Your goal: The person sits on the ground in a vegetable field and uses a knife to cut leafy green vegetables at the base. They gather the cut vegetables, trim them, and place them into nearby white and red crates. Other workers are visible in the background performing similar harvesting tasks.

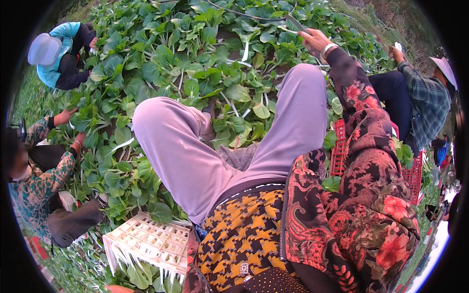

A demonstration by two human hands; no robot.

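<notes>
My right hand [316, 39] is stretched out at the upper right, above leafy green vegetables. Its fingers are wrapped around a knife, whose blade [295, 22] points up and left over the leaves. A pale stalk [289, 30] shows close beside the blade. Only a sliver of what appears to be my left hand [119, 289] shows at the bottom edge, near cut greens [139, 275] below a white plastic crate [146, 234]. Its fingers and anything in them are hidden. Broad-leaved greens with white stalks [238, 93] cover the ground before my knees.
A black hose [253, 17] crosses the leaves ahead. Red plastic crates [338, 148] holding greens stand at my right. One person [60, 55] crouches at the upper left, another [47, 183] at the left with hands in the plants, and a third [427, 99] at the right.
</notes>
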